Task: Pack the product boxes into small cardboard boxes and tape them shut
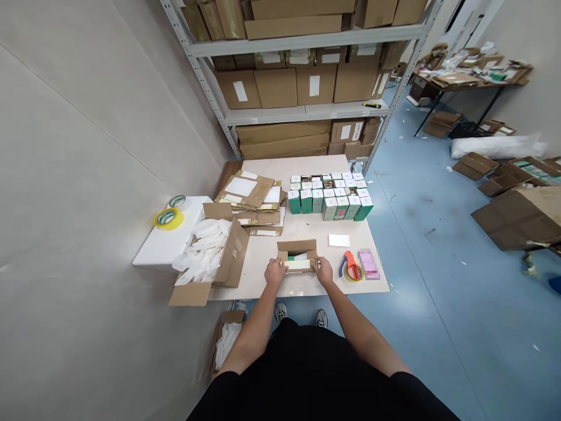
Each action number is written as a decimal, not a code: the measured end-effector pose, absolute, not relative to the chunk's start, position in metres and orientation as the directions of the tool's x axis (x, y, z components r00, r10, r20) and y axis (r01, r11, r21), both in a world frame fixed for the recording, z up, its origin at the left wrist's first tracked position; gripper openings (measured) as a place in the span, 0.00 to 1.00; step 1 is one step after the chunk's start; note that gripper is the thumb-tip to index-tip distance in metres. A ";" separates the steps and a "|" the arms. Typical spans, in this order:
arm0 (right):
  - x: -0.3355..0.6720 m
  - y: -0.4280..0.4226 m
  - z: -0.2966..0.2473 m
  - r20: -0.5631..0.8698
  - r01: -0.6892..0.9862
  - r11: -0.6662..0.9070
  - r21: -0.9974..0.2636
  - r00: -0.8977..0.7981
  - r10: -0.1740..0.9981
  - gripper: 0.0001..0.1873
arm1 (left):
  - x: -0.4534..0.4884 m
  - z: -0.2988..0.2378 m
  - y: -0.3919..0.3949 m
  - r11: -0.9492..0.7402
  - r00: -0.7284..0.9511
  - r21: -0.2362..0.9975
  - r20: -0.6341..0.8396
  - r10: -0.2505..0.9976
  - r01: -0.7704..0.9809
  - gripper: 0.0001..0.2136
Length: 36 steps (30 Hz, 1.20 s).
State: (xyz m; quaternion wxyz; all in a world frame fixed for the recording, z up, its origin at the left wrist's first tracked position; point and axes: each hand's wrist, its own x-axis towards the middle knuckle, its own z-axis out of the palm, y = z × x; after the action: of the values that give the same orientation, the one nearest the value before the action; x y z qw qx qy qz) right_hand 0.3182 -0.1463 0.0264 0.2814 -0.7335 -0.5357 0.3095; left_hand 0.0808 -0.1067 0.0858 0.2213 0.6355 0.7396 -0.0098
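A small cardboard box (297, 245) stands at the front of the table with its top unfolded. Inside it, something white and green shows in part. My left hand (274, 271) grips the left end of its near flap, which carries a white strip. At the right end of that same flap, my right hand (323, 271) has its fingers closed on the edge. Just right of that hand lie an orange tape dispenser (351, 265) and a blurred pink stack (369, 264). Beyond the box is a white card (339, 240).
Rows of green and white boxes (329, 202) stand at the back right. Flattened cartons (248, 190) are piled at the back left. A large carton (236, 251) of white packing material and tape rolls (169, 218) are to the left. Shelving (307, 112) rises behind the table.
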 end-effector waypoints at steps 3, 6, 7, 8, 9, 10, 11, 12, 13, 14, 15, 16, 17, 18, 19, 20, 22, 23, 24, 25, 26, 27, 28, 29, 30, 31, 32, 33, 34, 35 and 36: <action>0.305 -0.146 0.027 -0.141 0.628 -0.348 -0.695 0.356 0.924 0.29 | 0.084 0.083 -0.103 0.180 -0.090 0.247 -0.334 0.938 0.952 0.32; 0.300 -0.146 0.027 -0.179 0.622 -0.427 -0.656 0.422 0.889 0.31 | 0.087 0.088 -0.086 0.073 0.003 0.218 -0.328 0.945 0.973 0.43; 0.299 -0.145 0.028 -0.192 0.625 -0.439 -0.646 0.424 0.885 0.32 | 0.089 0.091 -0.078 0.015 0.058 0.213 -0.331 0.942 0.977 0.46; 0.299 -0.144 0.029 -0.207 0.631 -0.450 -0.632 0.422 0.883 0.32 | 0.092 0.094 -0.070 -0.046 0.117 0.209 -0.341 0.933 0.977 0.50; 0.300 -0.143 0.031 -0.221 0.641 -0.459 -0.615 0.419 0.881 0.33 | 0.094 0.098 -0.061 -0.107 0.176 0.209 -0.347 0.921 0.972 0.52; 0.300 -0.142 0.033 -0.234 0.652 -0.469 -0.595 0.418 0.878 0.34 | 0.097 0.101 -0.054 -0.153 0.219 0.205 -0.351 0.910 0.967 0.52; 0.300 -0.141 0.034 -0.244 0.665 -0.478 -0.574 0.418 0.875 0.34 | 0.099 0.105 -0.048 -0.187 0.248 0.199 -0.348 0.904 0.962 0.51; 0.301 -0.140 0.036 -0.251 0.677 -0.486 -0.553 0.421 0.872 0.35 | 0.101 0.107 -0.043 -0.211 0.265 0.190 -0.335 0.904 0.959 0.48; 0.301 -0.140 0.037 -0.253 0.688 -0.490 -0.535 0.423 0.870 0.36 | 0.102 0.110 -0.041 -0.227 0.273 0.176 -0.316 0.909 0.958 0.45; 0.301 -0.139 0.039 -0.254 0.697 -0.493 -0.520 0.425 0.869 0.37 | 0.103 0.111 -0.041 -0.240 0.279 0.162 -0.296 0.914 0.957 0.40; 0.301 -0.139 0.040 -0.254 0.705 -0.495 -0.508 0.427 0.868 0.37 | 0.103 0.111 -0.044 -0.256 0.289 0.148 -0.281 0.915 0.955 0.36; 0.302 -0.139 0.040 -0.255 0.710 -0.496 -0.499 0.427 0.868 0.37 | 0.102 0.111 -0.048 -0.276 0.305 0.137 -0.282 0.910 0.951 0.32; 0.302 -0.139 0.041 -0.253 0.715 -0.494 -0.495 0.426 0.869 0.37 | 0.101 0.109 -0.054 -0.300 0.326 0.129 -0.306 0.895 0.945 0.29; 0.302 -0.139 0.041 -0.250 0.718 -0.491 -0.493 0.424 0.871 0.36 | 0.100 0.105 -0.062 -0.322 0.344 0.122 -0.350 0.871 0.939 0.27; 0.302 -0.139 0.040 -0.248 0.720 -0.488 -0.494 0.421 0.873 0.36 | 0.100 0.101 -0.070 -0.339 0.355 0.114 -0.407 0.842 0.934 0.27; 0.302 -0.139 0.040 -0.246 0.721 -0.484 -0.496 0.417 0.875 0.36 | 0.100 0.097 -0.079 -0.349 0.355 0.102 -0.464 0.812 0.932 0.28; 0.302 -0.139 0.038 -0.237 0.719 -0.469 -0.513 0.406 0.883 0.36 | 0.102 0.087 -0.094 -0.347 0.329 0.071 -0.542 0.774 0.935 0.33; 0.302 -0.140 0.036 -0.228 0.716 -0.455 -0.530 0.396 0.889 0.36 | 0.103 0.083 -0.099 -0.337 0.310 0.058 -0.562 0.767 0.940 0.35; 0.303 -0.140 0.035 -0.212 0.710 -0.435 -0.554 0.384 0.898 0.36 | 0.105 0.080 -0.102 -0.324 0.294 0.051 -0.572 0.766 0.945 0.36; 0.306 -0.140 0.035 -0.189 0.701 -0.411 -0.583 0.375 0.908 0.36 | 0.107 0.078 -0.103 -0.311 0.281 0.050 -0.582 0.763 0.949 0.37; 0.309 -0.140 0.034 -0.161 0.689 -0.385 -0.614 0.369 0.915 0.36 | 0.108 0.078 -0.101 -0.299 0.270 0.053 -0.595 0.757 0.953 0.37; 0.315 -0.140 0.034 -0.131 0.676 -0.360 -0.643 0.367 0.921 0.35 | 0.109 0.078 -0.098 -0.286 0.261 0.058 -0.611 0.747 0.956 0.36; 0.321 -0.140 0.035 -0.101 0.663 -0.337 -0.668 0.368 0.924 0.35 | 0.110 0.079 -0.093 -0.278 0.253 0.062 -0.632 0.732 0.959 0.36; 0.329 -0.139 0.036 -0.072 0.652 -0.317 -0.689 0.373 0.925 0.35 | 0.110 0.080 -0.087 -0.267 0.248 0.070 -0.648 0.720 0.961 0.37; 0.339 -0.138 0.036 -0.048 0.642 -0.302 -0.705 0.382 0.923 0.35 | 0.110 0.081 -0.081 -0.256 0.241 0.076 -0.659 0.712 0.964 0.37; 0.349 -0.138 0.037 -0.028 0.631 -0.293 -0.719 0.394 0.919 0.34 | 0.110 0.082 -0.076 -0.254 0.244 0.084 -0.662 0.708 0.964 0.36; 0.361 -0.137 0.036 -0.015 0.618 -0.289 -0.731 0.409 0.912 0.34 | 0.110 0.082 -0.071 -0.257 0.248 0.086 -0.663 0.706 0.963 0.35; 0.373 -0.137 0.035 -0.012 0.601 -0.295 -0.742 0.428 0.903 0.33 | 0.109 0.082 -0.067 -0.266 0.250 0.079 -0.663 0.705 0.961 0.33; 0.385 -0.139 0.032 -0.023 0.583 -0.314 -0.749 0.452 0.892 0.32 | 0.109 0.082 -0.064 -0.277 0.248 0.064 -0.661 0.708 0.959 0.31; 0.397 -0.141 0.028 -0.051 0.561 -0.351 -0.749 0.480 0.876 0.31 | 0.109 0.081 -0.063 -0.290 0.248 0.046 -0.656 0.713 0.956 0.29; 0.408 -0.144 0.022 -0.093 0.540 -0.403 -0.739 0.511 0.855 0.29 | 0.108 0.081 -0.063 -0.302 0.248 0.031 -0.655 0.714 0.953 0.27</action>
State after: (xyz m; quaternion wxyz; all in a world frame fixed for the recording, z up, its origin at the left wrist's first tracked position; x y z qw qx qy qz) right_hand 0.4082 -0.1439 0.0222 0.3316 -0.8034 -0.4341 0.2370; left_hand 0.1082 -0.0626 0.0806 0.2181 0.7592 0.5489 -0.2735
